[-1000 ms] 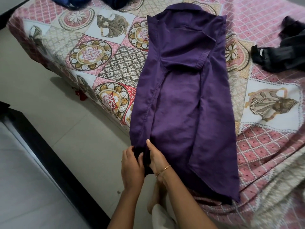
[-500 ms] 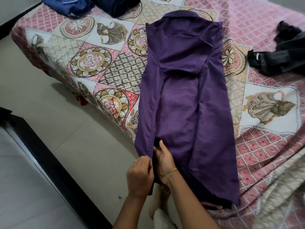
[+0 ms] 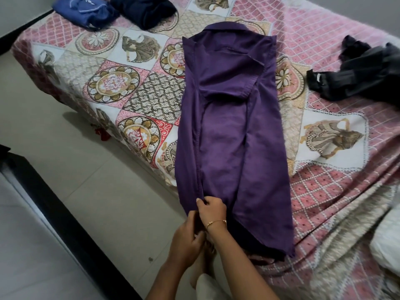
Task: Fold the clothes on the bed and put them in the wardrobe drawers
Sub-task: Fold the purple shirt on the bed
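1. The right hand [image 3: 213, 210], a thin gold bangle at its wrist, has its fingers curled and pinches the near hem of the purple shirt [image 3: 229, 131] at the left fold.
2. The left hand [image 3: 186, 239] sits just beside and below it, fingers curled round the same hem corner where the cloth hangs off the edge of the bed [image 3: 337, 191].
3. The purple shirt lies lengthwise on the bed, collar at the far end, both sides folded in toward the middle so it forms a long narrow panel; one short sleeve lies flat across the upper part. Its near end overhangs the bed's edge.
4. The bed carries a patterned pink patchwork cover.
5. Far left on the bed lie a folded blue garment [image 3: 84, 10] and, touching it, a dark navy garment [image 3: 147, 9].
6. A black garment [image 3: 359, 72] lies crumpled at the right, well apart from the shirt.
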The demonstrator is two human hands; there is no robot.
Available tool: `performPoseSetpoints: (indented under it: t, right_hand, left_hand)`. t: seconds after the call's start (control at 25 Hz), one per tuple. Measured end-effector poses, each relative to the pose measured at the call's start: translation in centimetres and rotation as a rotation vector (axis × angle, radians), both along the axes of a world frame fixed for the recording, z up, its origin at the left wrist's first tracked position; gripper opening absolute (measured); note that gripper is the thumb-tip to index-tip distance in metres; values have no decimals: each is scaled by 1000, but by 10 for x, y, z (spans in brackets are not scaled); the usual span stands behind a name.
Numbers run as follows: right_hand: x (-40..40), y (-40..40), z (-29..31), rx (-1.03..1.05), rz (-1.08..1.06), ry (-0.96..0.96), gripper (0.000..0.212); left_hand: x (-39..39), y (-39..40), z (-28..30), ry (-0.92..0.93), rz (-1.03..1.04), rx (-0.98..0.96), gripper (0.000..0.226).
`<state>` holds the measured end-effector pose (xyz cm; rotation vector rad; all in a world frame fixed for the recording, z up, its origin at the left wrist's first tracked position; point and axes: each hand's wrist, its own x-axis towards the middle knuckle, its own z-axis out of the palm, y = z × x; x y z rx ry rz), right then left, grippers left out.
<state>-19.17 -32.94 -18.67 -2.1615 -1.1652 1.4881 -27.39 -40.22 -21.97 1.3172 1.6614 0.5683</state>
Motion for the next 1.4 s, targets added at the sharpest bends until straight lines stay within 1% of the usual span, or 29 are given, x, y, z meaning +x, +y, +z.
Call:
performPoseSetpoints:
  t: [0.04,0.12,0.16,0.2,0.24,0.28,0.32,0.36,0.4,0.44,0.48,0.52,0.6,0.64,0.68,0.76,0.8,0.84,0.88,0.92,0.96,1.04,1.08,1.12,1.2,1.24,1.32,1.4]
  right_hand:
    - [5,-5,5,53,83,-148,33]
    - [9,-16,14,164,154,-306,18]
    - [10,-21,14,269,178,-357,15]
    - [12,-25,11,437,179,-403,13]
    - [16,-29,6,623,157,-468,10]
    - [22,-29,2,804,113,-540,7]
    - [32,-27,0,911,58,-609,10]
    - [43,-27,-2,940,-10,-682,16]
    - [56,-26,-3,914,-97,-759,21]
    - [68,-27,-5,846,-176,-834,25]
    - [78,-29,-7,749,-237,-877,29]
    - [85,-32,-6,639,-279,-888,38]
    - [97,-39,-2,373,-268,-796,62]
    - [101,-43,2,239,-214,-745,71]
    - [104,-45,7,147,-150,-709,77]
    - [112,-45,21,52,-74,-619,83]
    - [116,-44,29,-1,-37,-555,84]
    - [120,-42,34,-65,15,-490,84]
    - [122,-37,43,-97,67,-423,84]
    - [123,-34,48,-91,89,-327,83]
    - [124,-29,53,-53,57,-198,83]
    - [125,-17,67,2,-111,62,76]
    - [123,-8,74,7,-219,181,65]
    - [122,1,83,-10,-326,295,50]
    - [123,18,98,-75,-520,464,21]
    - [123,31,105,-104,-606,539,17]
    - [127,58,112,-141,-755,660,19]
    - [134,90,111,-122,-926,838,13]
  left_hand:
    - [-1,1,-2,-74,74,-23,13]
    - [2,8,-1,-96,254,-17,22]
    - [3,15,1,-44,344,-4,24]
    - [5,21,1,42,429,5,31]
    - [5,27,1,142,495,-17,45]
    - [5,32,-2,216,532,-52,64]
    - [4,35,-4,214,541,-90,82]
    - [4,38,-6,122,541,-133,95]
    - [5,40,-6,-27,550,-173,101]
    - [7,40,-7,-175,552,-200,99]
    - [7,39,-8,-267,548,-205,93]
    - [8,37,-9,-274,551,-193,85]
    - [11,32,-3,-186,581,-125,74]
    - [11,28,3,-88,566,-88,72]
    - [11,24,9,51,509,-59,70]
    - [9,15,24,331,326,-43,60]
    - [7,12,34,404,236,-64,50]
    - [5,11,40,424,162,-109,40]
    - [0,15,52,404,102,-162,31]
    - [-4,17,56,344,54,-226,26]
    - [-9,22,63,256,28,-282,24]
    - [-13,36,88,47,46,-359,23]
    - [-13,45,103,-50,75,-388,20]
    - [-12,55,119,-131,118,-417,16]
    - [-12,80,140,-273,287,-466,18]
    - [-14,97,145,-338,374,-504,18]
    - [-19,128,156,-483,539,-622,16]
    - [-24,164,154,-611,679,-671,19]
